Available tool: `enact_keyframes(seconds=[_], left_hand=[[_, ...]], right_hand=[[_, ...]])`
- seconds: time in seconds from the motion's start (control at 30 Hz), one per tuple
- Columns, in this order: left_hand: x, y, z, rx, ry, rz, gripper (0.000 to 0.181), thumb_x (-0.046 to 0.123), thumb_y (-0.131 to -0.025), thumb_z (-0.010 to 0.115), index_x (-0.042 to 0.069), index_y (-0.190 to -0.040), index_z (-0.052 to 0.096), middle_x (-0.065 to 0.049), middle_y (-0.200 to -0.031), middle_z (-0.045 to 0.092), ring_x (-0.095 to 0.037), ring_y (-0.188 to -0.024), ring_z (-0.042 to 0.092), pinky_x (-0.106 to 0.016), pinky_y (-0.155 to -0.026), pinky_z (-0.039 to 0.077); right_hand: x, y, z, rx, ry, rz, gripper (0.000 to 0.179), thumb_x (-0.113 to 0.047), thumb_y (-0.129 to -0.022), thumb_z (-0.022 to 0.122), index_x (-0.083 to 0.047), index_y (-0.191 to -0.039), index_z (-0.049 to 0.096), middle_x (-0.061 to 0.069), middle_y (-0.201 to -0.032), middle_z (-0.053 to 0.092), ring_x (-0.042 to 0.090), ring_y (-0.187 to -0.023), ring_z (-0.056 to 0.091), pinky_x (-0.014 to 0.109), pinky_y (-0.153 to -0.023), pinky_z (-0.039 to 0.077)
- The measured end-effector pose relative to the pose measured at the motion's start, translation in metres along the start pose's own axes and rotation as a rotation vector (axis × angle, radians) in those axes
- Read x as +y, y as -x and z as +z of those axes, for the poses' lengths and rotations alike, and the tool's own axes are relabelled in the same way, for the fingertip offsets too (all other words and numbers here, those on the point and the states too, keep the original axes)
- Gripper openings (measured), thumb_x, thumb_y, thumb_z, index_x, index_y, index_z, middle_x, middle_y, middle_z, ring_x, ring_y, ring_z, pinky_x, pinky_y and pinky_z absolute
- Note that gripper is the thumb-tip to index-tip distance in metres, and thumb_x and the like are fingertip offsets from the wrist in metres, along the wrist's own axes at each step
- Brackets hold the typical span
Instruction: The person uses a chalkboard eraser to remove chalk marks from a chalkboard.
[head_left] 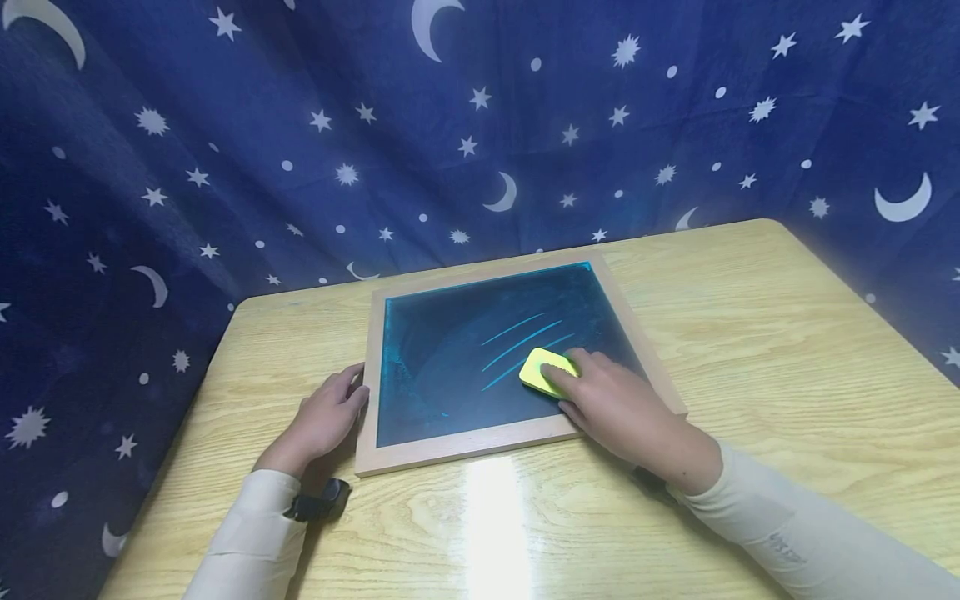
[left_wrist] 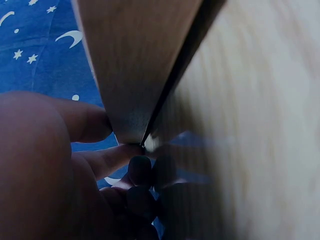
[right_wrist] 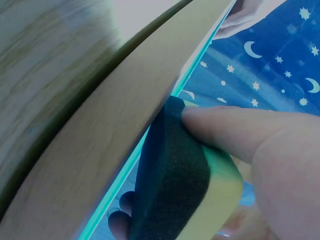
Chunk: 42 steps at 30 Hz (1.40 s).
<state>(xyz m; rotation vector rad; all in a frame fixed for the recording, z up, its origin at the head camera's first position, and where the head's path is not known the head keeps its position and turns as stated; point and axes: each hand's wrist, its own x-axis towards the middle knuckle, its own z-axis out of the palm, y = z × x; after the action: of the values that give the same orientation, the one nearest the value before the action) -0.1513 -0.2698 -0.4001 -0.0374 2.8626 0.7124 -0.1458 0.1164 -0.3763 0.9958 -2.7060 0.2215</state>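
Observation:
A small chalkboard (head_left: 442,358) in a light wooden frame lies on the table, with several slanting blue chalk strokes (head_left: 521,343) near its middle. My right hand (head_left: 626,408) grips a yellow chalkboard eraser (head_left: 536,367) over the board's lower right part, beside the strokes' lower ends. In the right wrist view the eraser's dark felt side (right_wrist: 175,175) faces the board, and the thumb (right_wrist: 220,125) presses along its edge. At the frame's left side, my left hand (head_left: 326,417) holds the wooden edge (left_wrist: 135,60) between thumb (left_wrist: 85,120) and fingers.
The pale wood-grain table (head_left: 795,358) extends around the board, with a bright light reflection in front. Behind and to the left hangs a dark blue curtain (head_left: 420,108) with white moons and stars. Both wrists wear dark straps (head_left: 318,502).

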Motion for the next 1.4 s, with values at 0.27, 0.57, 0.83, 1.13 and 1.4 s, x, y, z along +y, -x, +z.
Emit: enact_keyframes(seconds=[0.27,0.57,0.83,1.13,1.4], left_hand=[[-0.002,0.001,-0.001,0.003,0.005,0.004,0.055,0.029,-0.107,0.032,0.001,-0.155,0.031,-0.028,-0.147,0.045,-0.048,-0.137,0.042,-0.073,-0.111,0.024],[-0.003,0.000,-0.002,0.004,-0.007,0.004,0.055,0.029,-0.107,0.033,0.001,-0.155,0.031,-0.028,-0.145,0.046,-0.048,-0.136,0.043,-0.074,-0.108,0.025],[-0.003,0.001,-0.003,-0.006,0.001,-0.004,0.056,0.028,-0.107,0.033,0.001,-0.155,0.030,-0.028,-0.147,0.044,-0.048,-0.138,0.040,-0.074,-0.109,0.023],[-0.003,0.002,-0.004,-0.008,-0.002,-0.008,0.056,0.029,-0.107,0.032,0.001,-0.155,0.030,-0.028,-0.146,0.045,-0.048,-0.137,0.042,-0.074,-0.108,0.024],[-0.001,-0.001,-0.002,-0.016,0.022,-0.002,0.057,0.031,-0.107,0.032,0.001,-0.156,0.029,-0.027,-0.148,0.044,-0.046,-0.138,0.041,-0.072,-0.110,0.023]], right_hand=[[0.003,-0.001,0.001,-0.033,-0.019,0.025,0.047,-0.015,-0.085,0.079,-0.011,-0.129,0.063,0.018,-0.111,0.062,0.030,-0.088,0.063,0.041,-0.070,0.059],[0.010,-0.001,-0.003,-0.083,-0.025,0.098,0.045,-0.015,-0.085,0.077,-0.010,-0.127,0.061,0.018,-0.106,0.061,0.028,-0.081,0.061,0.044,-0.069,0.057],[0.015,-0.002,-0.005,-0.105,-0.020,0.140,0.045,-0.017,-0.084,0.076,-0.009,-0.125,0.061,0.017,-0.101,0.059,0.025,-0.074,0.058,0.042,-0.059,0.055],[0.023,-0.003,-0.007,-0.108,-0.019,0.177,0.038,-0.013,-0.082,0.072,-0.008,-0.119,0.063,0.014,-0.093,0.057,0.024,-0.071,0.054,0.040,-0.056,0.052],[0.032,-0.002,-0.012,-0.096,0.006,0.202,0.032,-0.009,-0.080,0.069,-0.008,-0.112,0.062,0.013,-0.087,0.056,0.024,-0.065,0.052,0.037,-0.049,0.047]])
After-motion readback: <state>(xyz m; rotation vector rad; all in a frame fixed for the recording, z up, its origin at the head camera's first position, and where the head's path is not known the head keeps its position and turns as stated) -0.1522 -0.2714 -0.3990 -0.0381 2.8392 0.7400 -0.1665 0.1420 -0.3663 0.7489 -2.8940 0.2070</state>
